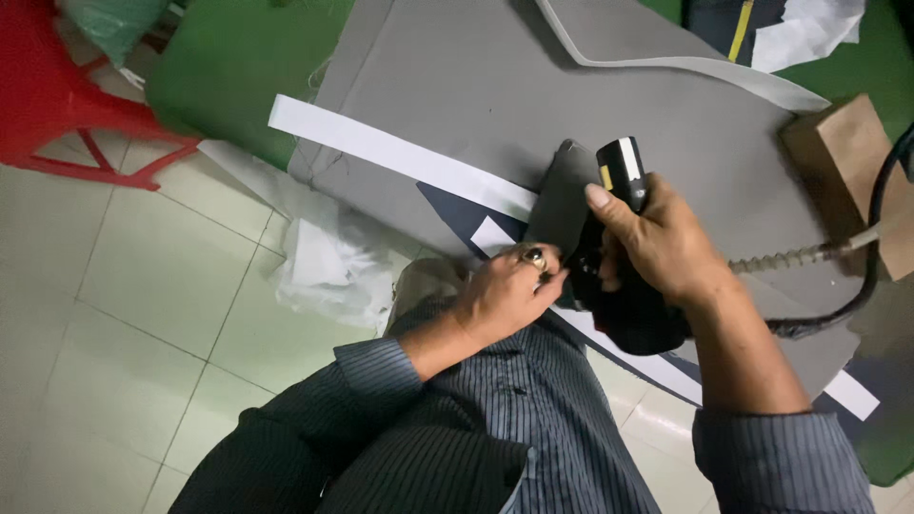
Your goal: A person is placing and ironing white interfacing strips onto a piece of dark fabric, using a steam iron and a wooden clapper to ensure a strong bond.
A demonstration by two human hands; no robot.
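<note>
pale floor tiles (pixel 143 286) are lying beneath a green worktop (pixel 238 67), with a red plastic stool (pixel 57 105) standing at the upper left. a large grey fabric sheet (pixel 495 86) is covering most of the worktop, and a long white strip (pixel 400 157) is running diagonally across it. a second grey piece with a pale edge (pixel 666 57) is lying on top at the far side, near a brown cardboard box (pixel 847 152) at the right. crumpled white plastic (pixel 328 271) is hanging off the worktop's near edge. the right hand (pixel 657 243) is closing around a black handheld tool (pixel 624 286) with a yellow-and-white label, the thumb resting along its upper body; a black hose (pixel 881 238) and a coiled spring lead are trailing from it to the right. the left hand (pixel 505 290), wearing a ring, is pinching the folded grey fabric flap (pixel 562 200) right beside the tool's nose. both hands are almost touching, over the near edge of the sheet. striped dark sleeves (pixel 533 428) are filling the foreground.
</note>
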